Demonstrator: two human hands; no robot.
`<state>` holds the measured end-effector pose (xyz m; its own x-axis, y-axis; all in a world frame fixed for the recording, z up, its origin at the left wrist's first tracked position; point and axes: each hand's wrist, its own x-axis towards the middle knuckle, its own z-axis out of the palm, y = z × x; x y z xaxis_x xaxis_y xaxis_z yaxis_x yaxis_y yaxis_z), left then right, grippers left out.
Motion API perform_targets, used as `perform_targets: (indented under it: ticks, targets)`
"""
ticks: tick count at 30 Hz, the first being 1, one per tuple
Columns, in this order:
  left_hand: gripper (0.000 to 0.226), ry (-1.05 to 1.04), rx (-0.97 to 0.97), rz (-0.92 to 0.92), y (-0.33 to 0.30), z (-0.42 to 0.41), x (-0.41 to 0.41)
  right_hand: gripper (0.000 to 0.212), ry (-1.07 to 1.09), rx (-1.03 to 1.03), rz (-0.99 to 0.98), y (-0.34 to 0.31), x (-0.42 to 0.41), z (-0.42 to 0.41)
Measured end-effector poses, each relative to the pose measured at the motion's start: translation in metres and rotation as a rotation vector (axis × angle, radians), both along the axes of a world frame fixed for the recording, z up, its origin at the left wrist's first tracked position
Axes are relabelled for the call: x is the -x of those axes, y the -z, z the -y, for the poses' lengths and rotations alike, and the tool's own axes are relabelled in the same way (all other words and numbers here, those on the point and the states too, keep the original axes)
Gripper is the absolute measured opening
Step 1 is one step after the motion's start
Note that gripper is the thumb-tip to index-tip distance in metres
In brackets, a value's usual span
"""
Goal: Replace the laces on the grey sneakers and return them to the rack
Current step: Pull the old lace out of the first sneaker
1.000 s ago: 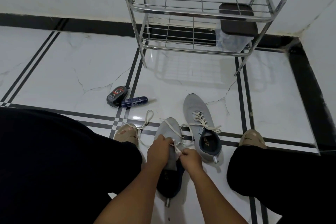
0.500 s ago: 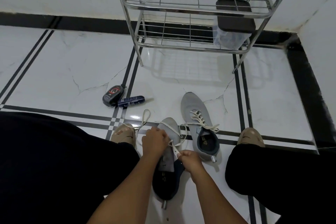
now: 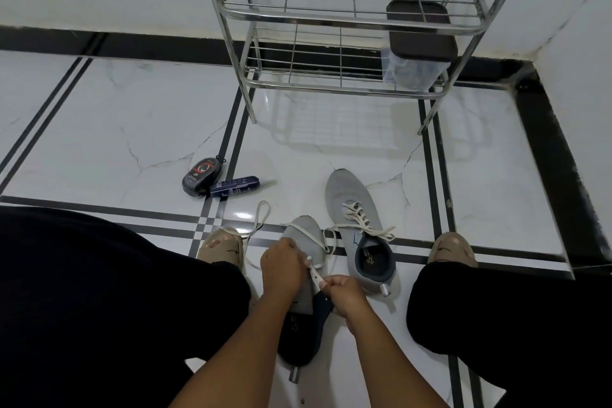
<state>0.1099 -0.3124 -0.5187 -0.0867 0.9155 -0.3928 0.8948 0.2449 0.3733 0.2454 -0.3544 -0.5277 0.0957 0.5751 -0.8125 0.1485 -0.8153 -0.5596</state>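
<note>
Two grey sneakers lie on the white tiled floor between my knees. The near sneaker (image 3: 306,242) points away from me; my left hand (image 3: 281,268) grips its upper. My right hand (image 3: 344,291) pinches the tip of its white lace (image 3: 311,238), which runs loose across the toe and loops off to the left. To the right, the other sneaker (image 3: 351,209) stands with its white lace threaded through. The chrome wire shoe rack (image 3: 351,20) stands against the wall beyond them.
A dark-lidded clear container (image 3: 417,53) sits on the rack's lower shelf at the right. A black shoe-polish case (image 3: 201,172) and a dark blue tube (image 3: 235,186) lie on the floor at the left. My feet in beige sandals flank the shoes.
My right hand has drawn the lace tip back toward me, away from my left hand. The view has tilted down slightly.
</note>
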Motion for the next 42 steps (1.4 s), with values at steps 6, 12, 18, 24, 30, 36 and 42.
perform_targets:
  ticks: [6, 12, 18, 24, 30, 36, 42]
  targets:
    - [0.031, -1.411, 0.04, 1.297, -0.045, -0.035, 0.031, 0.019, 0.051, 0.021, -0.009, 0.002, -0.002, 0.001]
    - [0.02, 0.048, 0.241, 0.129, -0.026, -0.024, 0.013, 0.012, -0.006, -0.003, 0.048, 0.002, 0.001, -0.002]
    - [0.02, -0.003, 0.169, -0.007, -0.009, 0.013, -0.012, 0.01, -0.068, -0.046, 0.1, 0.0, 0.001, -0.001]
    - [0.029, -1.522, 0.041, 1.294, -0.037, -0.024, 0.025, 0.012, -0.043, -0.038, 0.085, 0.001, -0.001, -0.003]
    - [0.023, -0.355, 0.139, 0.351, -0.018, -0.023, 0.024, 0.017, -0.056, -0.046, 0.101, 0.002, 0.0, -0.004]
    - [0.028, 0.08, 0.21, -0.036, -0.01, 0.008, -0.009, 0.021, -0.07, -0.052, 0.122, 0.002, 0.0, -0.004]
    - [0.018, -1.221, 0.108, 0.789, -0.018, -0.01, 0.012, 0.014, -0.066, -0.031, 0.124, 0.001, -0.001, -0.004]
